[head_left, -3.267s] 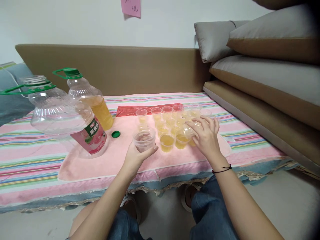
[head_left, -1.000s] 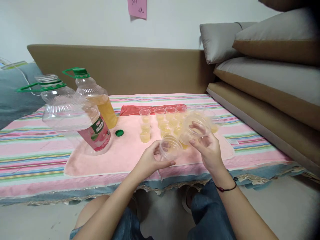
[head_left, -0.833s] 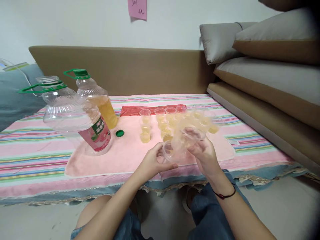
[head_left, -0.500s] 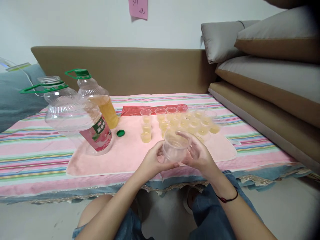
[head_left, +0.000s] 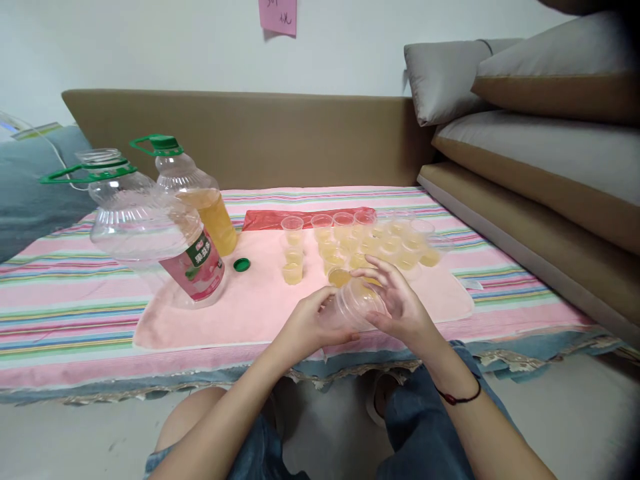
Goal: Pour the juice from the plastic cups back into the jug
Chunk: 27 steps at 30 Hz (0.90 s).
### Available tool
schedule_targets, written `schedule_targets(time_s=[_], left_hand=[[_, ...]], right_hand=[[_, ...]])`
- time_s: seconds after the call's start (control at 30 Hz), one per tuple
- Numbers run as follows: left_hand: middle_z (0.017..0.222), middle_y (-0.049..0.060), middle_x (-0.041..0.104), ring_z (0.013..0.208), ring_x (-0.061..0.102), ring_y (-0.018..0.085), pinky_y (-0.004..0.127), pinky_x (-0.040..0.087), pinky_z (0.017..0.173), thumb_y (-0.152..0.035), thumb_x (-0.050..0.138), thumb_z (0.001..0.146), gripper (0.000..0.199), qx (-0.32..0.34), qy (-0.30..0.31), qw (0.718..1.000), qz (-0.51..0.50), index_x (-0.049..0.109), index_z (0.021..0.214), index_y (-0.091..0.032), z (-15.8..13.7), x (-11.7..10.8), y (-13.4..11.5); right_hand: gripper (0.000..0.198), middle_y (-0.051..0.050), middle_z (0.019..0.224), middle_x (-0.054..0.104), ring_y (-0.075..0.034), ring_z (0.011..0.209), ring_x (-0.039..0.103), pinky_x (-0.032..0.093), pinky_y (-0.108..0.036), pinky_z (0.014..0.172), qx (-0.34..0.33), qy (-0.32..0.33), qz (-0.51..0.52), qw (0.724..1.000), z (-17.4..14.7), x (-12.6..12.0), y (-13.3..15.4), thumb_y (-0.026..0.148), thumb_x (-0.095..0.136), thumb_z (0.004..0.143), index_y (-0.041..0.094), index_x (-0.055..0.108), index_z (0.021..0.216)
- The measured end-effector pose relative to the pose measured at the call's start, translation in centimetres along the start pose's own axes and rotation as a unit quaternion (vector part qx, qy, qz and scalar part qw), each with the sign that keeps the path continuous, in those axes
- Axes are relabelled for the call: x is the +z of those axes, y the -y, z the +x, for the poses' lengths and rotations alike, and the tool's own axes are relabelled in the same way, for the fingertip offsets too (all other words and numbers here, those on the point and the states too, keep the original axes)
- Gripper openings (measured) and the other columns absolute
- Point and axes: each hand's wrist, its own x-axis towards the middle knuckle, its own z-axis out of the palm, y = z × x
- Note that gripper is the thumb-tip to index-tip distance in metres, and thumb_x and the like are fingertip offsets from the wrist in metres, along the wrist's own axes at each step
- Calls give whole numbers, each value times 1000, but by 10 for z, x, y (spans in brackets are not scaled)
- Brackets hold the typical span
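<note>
Clear, round-rimmed plastic cup [head_left: 353, 308], perhaps with another nested in it; from my feed I cannot tell how many. It is tilted on its side above the near part of a pink cloth mat [head_left: 200, 333], its mouth toward the right hand [head_left: 403, 308]. I see the left hand [head_left: 311, 321] wrapped round the base end, holding it and covering much of it. The right hand curves about the mouth end, thumb low, fingers spread over the top; whether it grips or just touches, I cannot tell.

Behind, small clear cups of yellow liquid [head_left: 293, 273] stand in rows; the hands and held cup block some nearer ones, and the far right ones blur together for me. A flat red plastic strip [head_left: 263, 220] is partly hidden behind them. At left, a tall clear bottle with a pink label [head_left: 200, 270] overlaps a green-capped bottle of amber liquid [head_left: 214, 217]. The pink paper note [head_left: 278, 17] is cut off above.
</note>
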Motion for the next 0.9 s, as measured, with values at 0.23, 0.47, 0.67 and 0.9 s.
schedule_targets(time_s=[0.23,0.47,0.67,0.9], left_hand=[[109,9,72,103,64,31,42,47,92,-39,87,57,59,-1,-13,1000,28,66,108,-19,0,2,3],[110,7,72,102,64,29,38,47,88,-39,87,59,59,14,-15,1000,3,66,111,-20,-2,-1,6],[120,10,70,115,62,29,41,47,99,-37,89,59,61,13,-55,990,-132,64,112,-19,-2,-11,5],[132,12,65,127,59,28,41,44,111,-37,89,63,63,12,-158,956,-247,62,117,-18,-2,-32,2]], right_hand=[[77,-11,132,59,-25,125,56,43,-45,108,28,6,-11,1000,-2,-1,-5,44,80,79,30,41,144],[71,-10,141,56,-26,128,55,49,-43,101,27,-23,-19,999,0,-12,-1,55,79,77,32,49,138],[48,-9,127,64,-27,122,59,49,-50,103,54,-346,-67,934,6,-81,-20,52,76,74,26,61,111],[65,-12,118,68,-32,111,67,58,-51,94,254,-251,-5,934,-2,-123,-56,26,91,43,23,65,102]])
